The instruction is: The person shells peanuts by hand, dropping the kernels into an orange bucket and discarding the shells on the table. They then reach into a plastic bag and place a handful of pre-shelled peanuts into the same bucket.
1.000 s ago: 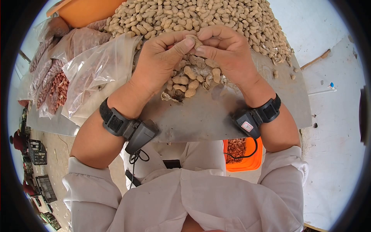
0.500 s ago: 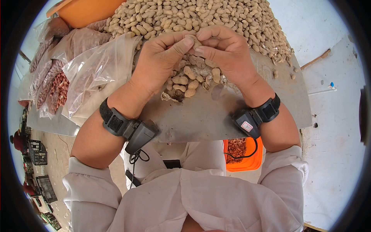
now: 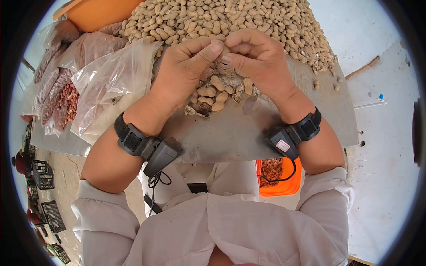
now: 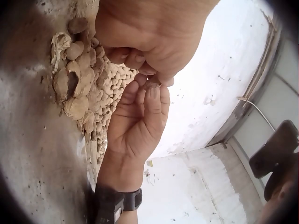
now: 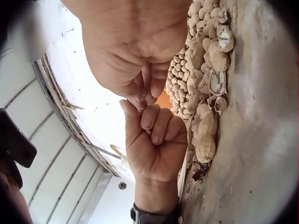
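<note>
Both hands meet in front of the peanut heap, thumbs and fingertips together around a small peanut (image 3: 225,50). My left hand (image 3: 188,62) pinches it from the left, and my right hand (image 3: 265,62) grips it from the other side with thumb and curled forefinger. In the left wrist view a bit of the brown peanut (image 4: 152,85) shows between the fingertips; most of it is hidden by the fingers. Just below the hands lies a small group of unshelled peanuts (image 3: 207,91) mixed with broken shells (image 5: 217,82) on the grey tabletop (image 3: 213,137).
A large heap of unshelled peanuts (image 3: 248,17) covers the table's far side. Clear plastic bags (image 3: 117,66), some with red kernels (image 3: 67,102), lie at left, near an orange basin (image 3: 100,15). Below the table's near edge stands an orange tub (image 3: 279,191) containing reddish pieces.
The hands stay in nearly the same place. The fingertips have shifted slightly around the peanut, and the right thumb has moved a little left, so less of the peanut shows.
</note>
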The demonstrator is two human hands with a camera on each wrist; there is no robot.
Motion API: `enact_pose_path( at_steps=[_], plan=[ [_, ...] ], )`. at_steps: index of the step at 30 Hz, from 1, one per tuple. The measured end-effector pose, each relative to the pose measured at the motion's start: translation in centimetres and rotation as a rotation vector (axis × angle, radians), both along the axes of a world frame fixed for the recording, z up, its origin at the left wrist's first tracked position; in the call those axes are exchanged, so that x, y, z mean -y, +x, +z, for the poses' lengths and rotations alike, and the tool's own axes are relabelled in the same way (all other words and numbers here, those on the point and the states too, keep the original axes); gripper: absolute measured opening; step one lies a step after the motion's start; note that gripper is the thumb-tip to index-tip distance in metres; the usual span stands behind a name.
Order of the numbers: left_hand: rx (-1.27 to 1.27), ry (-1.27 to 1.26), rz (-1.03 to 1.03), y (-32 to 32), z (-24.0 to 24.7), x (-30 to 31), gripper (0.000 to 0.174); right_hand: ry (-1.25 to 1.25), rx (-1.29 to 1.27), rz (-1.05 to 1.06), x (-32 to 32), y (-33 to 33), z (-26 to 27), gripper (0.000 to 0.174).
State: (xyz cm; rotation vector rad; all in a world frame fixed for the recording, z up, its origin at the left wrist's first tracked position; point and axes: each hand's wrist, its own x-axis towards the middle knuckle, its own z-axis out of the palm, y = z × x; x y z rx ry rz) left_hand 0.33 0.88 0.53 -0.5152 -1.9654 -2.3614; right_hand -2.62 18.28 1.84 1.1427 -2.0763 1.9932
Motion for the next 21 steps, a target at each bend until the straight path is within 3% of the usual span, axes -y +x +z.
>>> enact_pose_path(
  at_steps=[8, 21],
  plan=[
    [-0.027, 0.010, -0.009, 0.07, 0.09, 0.11, 0.028, -0.018, -0.004, 0.014, 0.15, 0.06, -0.05, 0.013],
    [-0.168, -0.087, 0.003, 0.46, 0.56, -0.10, 0.026, -0.268, 0.339, 0.237, 0.01, -0.48, -0.44, 0.029]
  ],
)
